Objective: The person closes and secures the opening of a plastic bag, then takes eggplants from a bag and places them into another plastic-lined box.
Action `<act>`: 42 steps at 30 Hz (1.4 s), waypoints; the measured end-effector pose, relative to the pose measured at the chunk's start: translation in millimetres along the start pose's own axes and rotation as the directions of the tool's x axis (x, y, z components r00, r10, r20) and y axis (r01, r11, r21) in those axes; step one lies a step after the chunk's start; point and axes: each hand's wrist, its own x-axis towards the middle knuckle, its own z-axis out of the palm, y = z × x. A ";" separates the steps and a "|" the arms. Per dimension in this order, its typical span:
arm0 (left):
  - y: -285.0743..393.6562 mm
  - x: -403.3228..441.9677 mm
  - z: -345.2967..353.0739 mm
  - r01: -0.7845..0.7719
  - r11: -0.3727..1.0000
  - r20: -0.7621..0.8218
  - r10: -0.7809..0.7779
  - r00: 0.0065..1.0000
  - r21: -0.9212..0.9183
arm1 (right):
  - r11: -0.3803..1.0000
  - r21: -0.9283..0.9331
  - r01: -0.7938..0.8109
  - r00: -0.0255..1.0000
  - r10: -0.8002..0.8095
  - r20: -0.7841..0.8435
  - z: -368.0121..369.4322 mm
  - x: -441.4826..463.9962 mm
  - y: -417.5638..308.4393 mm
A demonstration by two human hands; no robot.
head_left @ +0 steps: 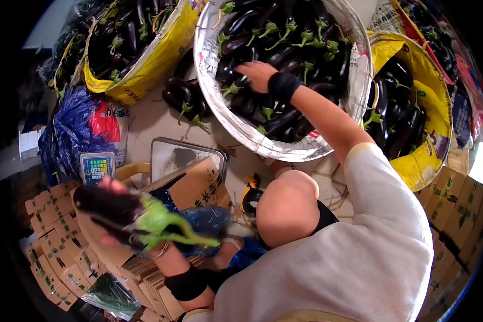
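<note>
My left hand [112, 185] is closed around dark purple eggplants [110, 205], at the lower left. Motion blurs them; two seem to lie together, with green caps and long stems pointing right. My right hand [256, 75] reaches into a large round white basket [366, 70] full of eggplants [284, 59]. Its fingers are stretched apart over the eggplants at the basket's left side and touch them. Whether they grip one is partly hidden. A black band circles each of my forearms near the wrist or elbow.
Yellow-lined baskets [139, 88] of eggplants stand left and right. Loose eggplants [185, 99] lie on the floor. A scale [188, 155] with a keypad display [97, 167], an open carton [196, 182], a tape dispenser [250, 196] and stacked cartons [64, 241] surround my knees.
</note>
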 end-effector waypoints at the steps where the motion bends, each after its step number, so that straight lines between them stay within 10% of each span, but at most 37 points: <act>1: 17.7 -3.8 -2.3 0.013 0.999 0.019 -0.012 1.000 -0.043 | 0.968 -0.203 -0.145 0.973 0.177 0.146 28.0 -13.2 30.8; 6: 71.1 -49.9 9.8 -0.268 0.955 -0.343 0.296 0.891 0.129 | 0.842 -0.522 -0.139 0.978 0.198 0.060 72.5 -45.7 65.9; 10: 93.5 -77.5 19.0 -0.242 0.948 -0.343 0.302 0.890 0.206 | 0.799 -0.600 -0.035 0.952 0.210 0.224 49.5 -32.2 61.7; 14: 116.7 -106.2 31.2 -0.311 0.894 -0.375 0.422 0.825 0.321 | 0.968 -0.184 -0.171 0.985 0.163 -0.062 -47.0 -32.5 45.2; 15: 122.8 -112.9 33.0 -0.302 0.887 -0.373 0.427 0.824 0.348 | 0.957 0.228 -0.178 0.982 0.189 -0.024 -73.9 -28.1 43.6; 17: 132.1 -128.0 32.3 -0.339 0.861 -0.402 0.483 0.778 0.379 | 0.540 0.804 -0.248 0.966 0.201 0.163 -132.5 -21.0 40.9; 20: 144.7 -151.1 25.0 -0.388 0.812 -0.404 0.562 0.722 0.436 | 0.215 0.976 -0.036 0.993 -0.107 0.060 -201.5 -20.5 -7.0; 24: 171.3 -197.1 -29.7 -0.453 0.889 -0.261 0.455 0.851 0.071 | -0.216 0.963 -0.163 0.985 -0.090 0.146 -213.3 -18.2 -110.6; 26: 172.6 -190.9 -22.8 -0.540 0.830 -0.424 0.543 0.725 0.139 | -0.252 0.955 -0.157 0.987 -0.080 0.141 -203.9 -1.3 -145.4; 28: 176.4 -172.3 -0.2 -0.569 0.822 -0.338 0.545 0.767 0.034 | -0.387 0.878 -0.283 0.920 -0.368 0.134 -210.8 23.7 -179.4; 30: 180.1 -156.1 26.1 -0.556 0.733 -0.368 0.679 0.636 0.391 | -0.128 0.972 -0.199 0.849 -0.518 0.105 -214.2 56.0 -224.4; 32: 183.7 -147.5 48.3 -0.593 0.673 -0.533 0.729 0.430 0.442 | 0.077 0.927 -0.366 0.901 -0.218 0.374 -220.2 48.2 -300.4; 35: 194.8 -155.6 45.9 -0.662 0.681 -0.493 0.712 0.500 0.312 | 0.334 0.792 -0.510 0.805 -0.138 0.577 -186.2 55.2 -371.5; 36: 196.8 -159.5 39.7 -0.671 0.677 -0.464 0.720 0.516 0.303 | 0.633 0.692 -0.348 0.773 -0.224 0.593 -175.7 46.0 -394.7; 42: 209.2 -187.3 -10.2 -0.680 0.705 -0.582 0.643 0.497 0.199 | 0.869 0.371 -0.328 0.299 -0.276 0.913 -42.0 57.5 -487.0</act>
